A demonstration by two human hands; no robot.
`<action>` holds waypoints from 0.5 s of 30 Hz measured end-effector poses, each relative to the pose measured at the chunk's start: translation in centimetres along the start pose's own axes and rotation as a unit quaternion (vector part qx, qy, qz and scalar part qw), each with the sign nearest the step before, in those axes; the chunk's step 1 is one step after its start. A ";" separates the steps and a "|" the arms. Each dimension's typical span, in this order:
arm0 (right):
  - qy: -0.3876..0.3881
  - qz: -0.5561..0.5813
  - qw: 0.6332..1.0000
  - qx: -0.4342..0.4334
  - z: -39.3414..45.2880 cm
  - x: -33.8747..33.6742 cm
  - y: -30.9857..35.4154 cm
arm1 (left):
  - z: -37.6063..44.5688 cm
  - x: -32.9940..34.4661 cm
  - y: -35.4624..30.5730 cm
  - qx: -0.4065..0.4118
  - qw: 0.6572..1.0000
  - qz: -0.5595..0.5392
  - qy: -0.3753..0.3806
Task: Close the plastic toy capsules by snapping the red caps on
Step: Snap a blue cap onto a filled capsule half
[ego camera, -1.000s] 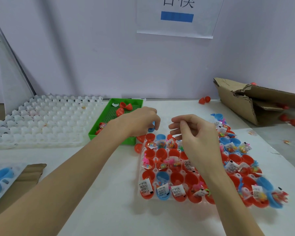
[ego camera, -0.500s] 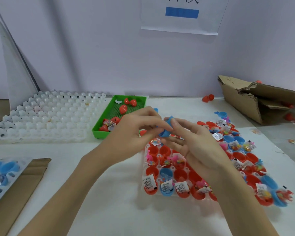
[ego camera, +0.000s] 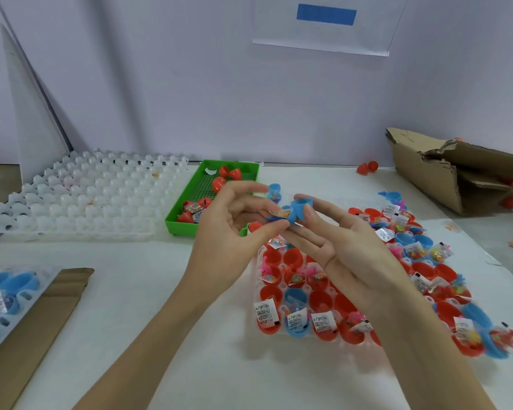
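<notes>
Two hands meet above the far edge of the clear capsule tray (ego camera: pixel 259 294), both working one blue capsule half (ego camera: pixel 299 209). Left hand (ego camera: pixel 234 232) pinches the near side of it between thumb and forefinger, where a small bright packet (ego camera: pixel 282 214) shows at the blue rim; its other fingers are spread and raised. Right hand (ego camera: pixel 342 250) lies palm up, its thumb and forefinger closed on the far side of the same blue piece, the remaining fingers held out straight beneath it.

Below the hands the tray holds rows of open red capsule halves (ego camera: pixel 322 300) with a few blue ones (ego camera: pixel 295 298) among them, many carrying toys and white printed slips (ego camera: pixel 265 312) (the print is too small to read). More red and blue halves with packets lie in a loose spread (ego camera: pixel 421 253) to the right of the tray on the white tabletop (ego camera: pixel 148 306).

Beyond the left hand stands a green mesh basket (ego camera: pixel 187 214) with several red caps (ego camera: pixel 218 184) inside. Further left is a white empty cell tray (ego camera: pixel 80 199). At the near left edge are a strip of cardboard (ego camera: pixel 39 315) and a tray of blue halves (ego camera: pixel 3 294). A torn cardboard box (ego camera: pixel 444 173) sits at the far right, two red pieces (ego camera: pixel 367 167) near it by the wall.
</notes>
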State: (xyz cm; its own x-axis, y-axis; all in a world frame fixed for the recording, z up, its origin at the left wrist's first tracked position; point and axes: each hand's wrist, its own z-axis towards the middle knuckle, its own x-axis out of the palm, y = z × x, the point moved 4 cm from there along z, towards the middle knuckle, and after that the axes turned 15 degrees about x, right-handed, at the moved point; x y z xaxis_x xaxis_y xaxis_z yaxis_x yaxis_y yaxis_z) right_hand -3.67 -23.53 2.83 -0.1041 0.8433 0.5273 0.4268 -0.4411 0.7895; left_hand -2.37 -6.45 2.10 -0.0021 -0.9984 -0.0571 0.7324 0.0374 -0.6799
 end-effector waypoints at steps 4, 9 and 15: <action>-0.001 -0.003 1.000 -0.003 0.0 0.2 -0.1 | -0.5 -0.2 0.1 -0.001 1.000 0.004 -0.004; 0.012 0.031 0.999 -0.003 0.0 0.8 -0.5 | -0.6 -0.3 0.0 0.005 0.999 0.034 -0.034; 0.015 0.049 0.998 -0.032 -0.1 1.9 -1.1 | -0.8 -0.1 -1.8 0.191 0.957 0.217 -0.031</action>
State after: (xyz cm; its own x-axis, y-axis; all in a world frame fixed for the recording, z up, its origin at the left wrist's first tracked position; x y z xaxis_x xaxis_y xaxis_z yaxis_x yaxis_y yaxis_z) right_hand -4.42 -21.50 3.00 -0.0922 0.7860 0.6113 0.3776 -0.5404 0.7519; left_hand -4.22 -6.35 2.74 0.3905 -0.8937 -0.2208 0.8507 0.4420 -0.2844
